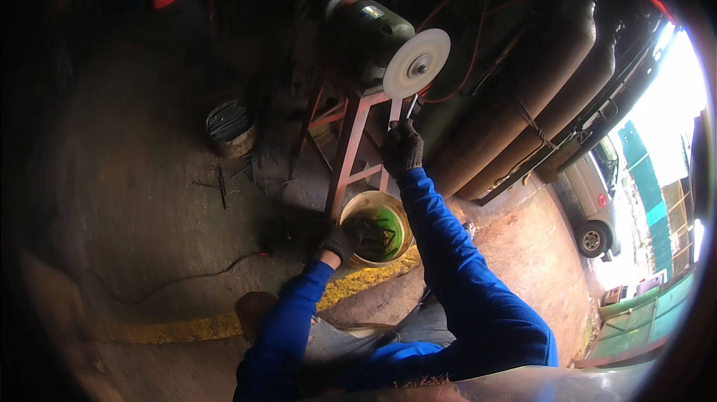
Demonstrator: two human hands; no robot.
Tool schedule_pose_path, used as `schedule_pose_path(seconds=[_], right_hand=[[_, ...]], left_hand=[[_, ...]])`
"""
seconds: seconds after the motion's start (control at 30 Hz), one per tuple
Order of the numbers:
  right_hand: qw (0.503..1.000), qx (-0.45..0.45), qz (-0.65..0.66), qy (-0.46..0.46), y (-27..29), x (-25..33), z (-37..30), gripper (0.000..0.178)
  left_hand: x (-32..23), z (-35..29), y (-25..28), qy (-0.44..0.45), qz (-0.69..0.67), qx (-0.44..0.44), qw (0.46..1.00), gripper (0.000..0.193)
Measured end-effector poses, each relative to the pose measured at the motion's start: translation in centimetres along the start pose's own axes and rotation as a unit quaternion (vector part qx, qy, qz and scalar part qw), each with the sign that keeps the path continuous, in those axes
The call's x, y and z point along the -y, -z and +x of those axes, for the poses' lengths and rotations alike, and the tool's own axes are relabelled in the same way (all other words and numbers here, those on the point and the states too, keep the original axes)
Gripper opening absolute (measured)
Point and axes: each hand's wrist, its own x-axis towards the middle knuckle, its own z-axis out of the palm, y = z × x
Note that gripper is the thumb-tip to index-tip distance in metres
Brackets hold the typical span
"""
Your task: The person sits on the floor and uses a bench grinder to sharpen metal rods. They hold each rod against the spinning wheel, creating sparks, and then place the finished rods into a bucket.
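Note:
My right hand [403, 147], in a dark knitted glove, is closed around a short silver metal rod [412, 106]. The rod points up toward the lower edge of a pale round wheel [417, 64] on a bench grinder [377, 29]; I cannot tell whether they touch. The grinder sits on a reddish metal stand [351, 148]. My left hand [343, 243], also gloved, is at the left rim of a bucket [409, 232] with a green inside. Dark pieces [366, 232] lie in the bucket beside that hand. The left fingers merge with the shadow, so their grip is unclear.
A tub [235, 144] of dark rods stands on the floor at left, with loose rods [222, 187] beside it. Large gas cylinders [515, 96] lean at right. A cable [179, 282] crosses the floor near a yellow line [187, 329]. A parked vehicle [590, 193] stands outside.

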Motion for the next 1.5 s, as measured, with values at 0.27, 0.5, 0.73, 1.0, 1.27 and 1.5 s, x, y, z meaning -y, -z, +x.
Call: schedule_pose_path(seconds=[0.27,0.5,0.73,1.0,1.27,1.5], right_hand=[[0.862,-0.093,-0.432,0.248,-5.3,0.3,-0.7,0.022],[0.970,0.038,0.201,-0.134,-2.0,0.8,1.7,0.038],[0.976,0.052,0.173,-0.121,-2.0,0.6,2.4,0.036],[0.972,0.006,0.182,-0.146,-3.0,0.5,2.6,0.034],[0.888,0.063,-0.435,0.132,-2.4,0.5,2.4,0.026],[0.368,0.023,-0.871,0.324,-3.9,1.3,1.9,0.006]], left_hand=[[5.5,1.9,-5.0,-0.065,0.189,0.113,0.973,0.042],[3.7,-0.4,-2.6,-0.119,0.232,0.190,0.947,0.040],[5.5,0.9,-4.9,-0.088,0.252,0.291,0.919,0.039],[4.7,-0.2,-2.6,-0.087,0.245,0.238,0.936,0.037],[3.9,0.2,-3.0,-0.112,0.279,0.255,0.919,0.032],[4.4,-0.1,-3.0,-0.146,0.279,0.230,0.921,0.033]])
